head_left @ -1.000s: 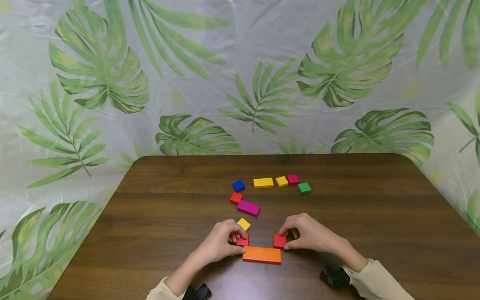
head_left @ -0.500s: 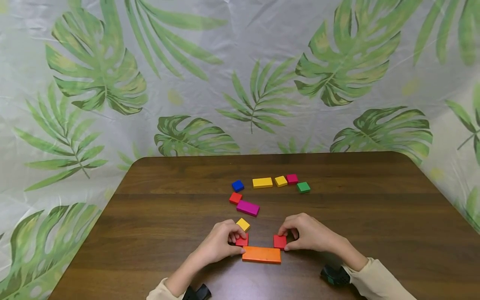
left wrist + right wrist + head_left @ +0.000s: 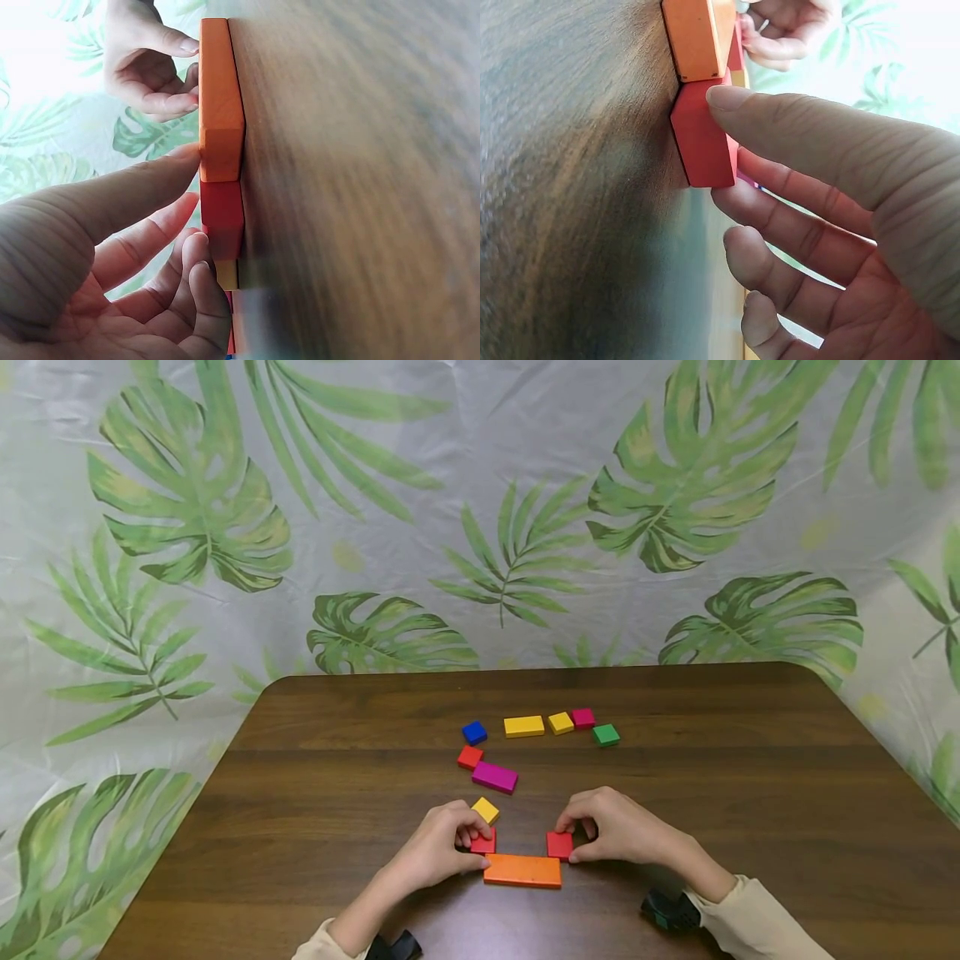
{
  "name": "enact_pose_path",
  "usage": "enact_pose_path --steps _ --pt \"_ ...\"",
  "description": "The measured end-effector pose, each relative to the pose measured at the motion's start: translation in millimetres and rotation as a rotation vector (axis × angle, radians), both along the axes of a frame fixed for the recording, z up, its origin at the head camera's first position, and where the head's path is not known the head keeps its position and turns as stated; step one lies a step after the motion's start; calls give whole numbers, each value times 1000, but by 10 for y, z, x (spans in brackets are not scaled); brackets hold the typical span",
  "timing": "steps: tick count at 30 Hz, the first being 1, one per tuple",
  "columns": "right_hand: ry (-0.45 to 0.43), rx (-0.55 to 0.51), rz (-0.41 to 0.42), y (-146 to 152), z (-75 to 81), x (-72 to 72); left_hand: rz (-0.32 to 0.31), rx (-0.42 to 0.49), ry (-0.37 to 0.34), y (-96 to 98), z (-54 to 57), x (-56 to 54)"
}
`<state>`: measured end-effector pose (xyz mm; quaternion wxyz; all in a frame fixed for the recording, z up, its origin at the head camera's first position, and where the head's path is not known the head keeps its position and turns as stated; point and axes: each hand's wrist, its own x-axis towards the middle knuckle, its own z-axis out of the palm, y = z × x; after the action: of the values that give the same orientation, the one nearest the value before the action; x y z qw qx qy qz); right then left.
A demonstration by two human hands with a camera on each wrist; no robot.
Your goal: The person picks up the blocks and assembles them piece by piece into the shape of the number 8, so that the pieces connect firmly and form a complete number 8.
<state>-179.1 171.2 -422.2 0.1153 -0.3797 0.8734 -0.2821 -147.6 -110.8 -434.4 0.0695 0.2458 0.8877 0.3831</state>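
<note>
From my head I see the brown tabletop (image 3: 337, 777) with my blocks on it. My left hand (image 3: 441, 839) pinches the left red block (image 3: 486, 843), and its thumb touches the corner of the orange block (image 3: 522, 871). My right hand (image 3: 618, 828) pinches the right red block (image 3: 559, 845). The orange block lies flat and long, close to me, and one red block sits behind each of its ends. A near yellow block (image 3: 487, 811) is just behind the left red one. Past that are a purple block (image 3: 495, 777), a far red block (image 3: 470, 757) and a blue block (image 3: 475, 732). At the back are a long yellow block (image 3: 523, 727), a small yellow block (image 3: 560, 723), a pink block (image 3: 582, 719) and a green block (image 3: 607, 735). A leafy cloth (image 3: 525, 443) hangs behind.

From my left wrist, my thumb tip is on the orange block, near where it touches the left red block. My bent fingers are at the red one.

From my right wrist, my thumb presses the right red block and a finger is at its other side. That block touches the orange block's end. My other fingers are bent
</note>
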Motion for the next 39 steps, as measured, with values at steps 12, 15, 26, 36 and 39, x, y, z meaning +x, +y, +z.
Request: enact_pose_path --steps 12,15,26,36,39 --pt "-15 -1 12 18 10 -1 -1 3 7 6 5 1" --pt "-19 -3 14 20 7 -12 -2 6 11 6 10 -9" --pt "29 -112 -54 258 44 -225 -3 -2 1 -14 3 -13" --pt "83 -146 -259 517 17 -529 2 1 -11 -21 1 -12" --pt "106 -144 -362 615 -31 -609 -6 2 -15 -11 -1 -14"
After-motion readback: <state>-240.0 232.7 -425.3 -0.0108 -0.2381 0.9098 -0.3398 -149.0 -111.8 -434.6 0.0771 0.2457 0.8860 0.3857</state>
